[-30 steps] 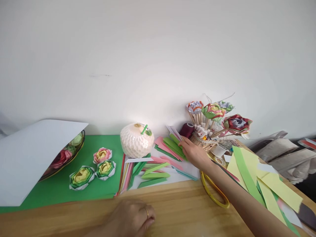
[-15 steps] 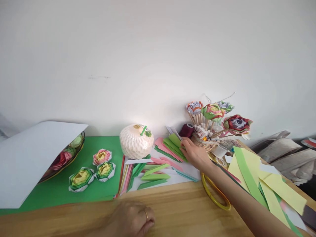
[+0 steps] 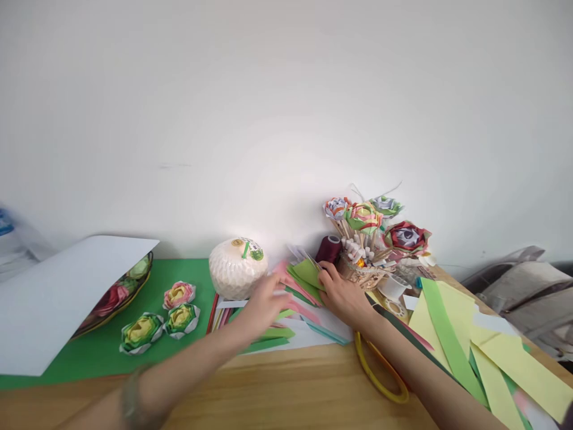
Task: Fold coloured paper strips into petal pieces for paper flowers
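My right hand [image 3: 344,294] is closed on the edge of a stack of folded green paper strips [image 3: 308,275], its fingertips curled over the near side. Pink and white strips fan out beside and behind the green ones. My left hand [image 3: 265,303], somewhat blurred, reaches in from the left with thumb and fingers apart, close to the left side of that stack. Under and around it lie loose folded strips in green, pink and blue [image 3: 320,329] on a white sheet. Whether its fingertips touch the pink paper is hard to see.
A wrapped coconut [image 3: 237,269] stands left of the strips. Folded paper flowers [image 3: 141,332] rest on a green sheet [image 3: 179,269]. Behind my right hand are a maroon thread spool [image 3: 329,249] and a basket [image 3: 362,273] of paper flowers. Yellow-handled scissors [image 3: 380,376] and yellow paper [image 3: 514,352] lie right.
My left hand has moved from the table's front edge up and forward to the strips, its fingers opening out. My right hand stays at the green stack. The view has shifted slightly.
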{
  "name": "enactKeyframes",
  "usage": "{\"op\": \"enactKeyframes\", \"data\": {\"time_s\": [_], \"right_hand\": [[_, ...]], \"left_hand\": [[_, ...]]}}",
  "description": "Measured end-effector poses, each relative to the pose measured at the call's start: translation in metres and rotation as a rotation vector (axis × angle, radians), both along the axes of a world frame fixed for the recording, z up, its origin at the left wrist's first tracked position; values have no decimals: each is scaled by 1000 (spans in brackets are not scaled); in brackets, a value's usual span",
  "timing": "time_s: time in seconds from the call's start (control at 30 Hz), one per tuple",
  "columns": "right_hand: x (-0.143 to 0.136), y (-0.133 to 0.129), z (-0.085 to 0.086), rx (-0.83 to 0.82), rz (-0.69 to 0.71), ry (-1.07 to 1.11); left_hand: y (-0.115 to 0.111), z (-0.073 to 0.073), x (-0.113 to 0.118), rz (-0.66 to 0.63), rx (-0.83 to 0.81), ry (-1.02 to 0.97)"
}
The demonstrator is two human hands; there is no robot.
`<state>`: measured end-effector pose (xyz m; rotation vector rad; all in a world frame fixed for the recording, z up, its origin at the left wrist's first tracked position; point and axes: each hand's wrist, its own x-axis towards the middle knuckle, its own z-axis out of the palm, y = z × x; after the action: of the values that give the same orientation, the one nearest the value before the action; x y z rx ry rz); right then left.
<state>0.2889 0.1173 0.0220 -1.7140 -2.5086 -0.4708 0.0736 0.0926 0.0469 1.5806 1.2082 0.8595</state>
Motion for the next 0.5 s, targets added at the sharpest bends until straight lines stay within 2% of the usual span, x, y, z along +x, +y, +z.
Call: {"op": "enactKeyframes", "data": {"time_s": [0.13, 0.23, 0.33, 0.5], "right_hand": [[2, -1, 0, 5, 54, -11], [10, -3, -1, 11, 80, -1], [22, -5, 0, 13, 97, 32], [37, -4, 1, -3, 145, 79]], "left_hand": [[56, 4, 49, 224, 41, 16], [73, -2, 70, 263, 57, 60], [76, -9, 76, 247, 85, 130], [78, -11, 65, 151, 135, 301]]}}
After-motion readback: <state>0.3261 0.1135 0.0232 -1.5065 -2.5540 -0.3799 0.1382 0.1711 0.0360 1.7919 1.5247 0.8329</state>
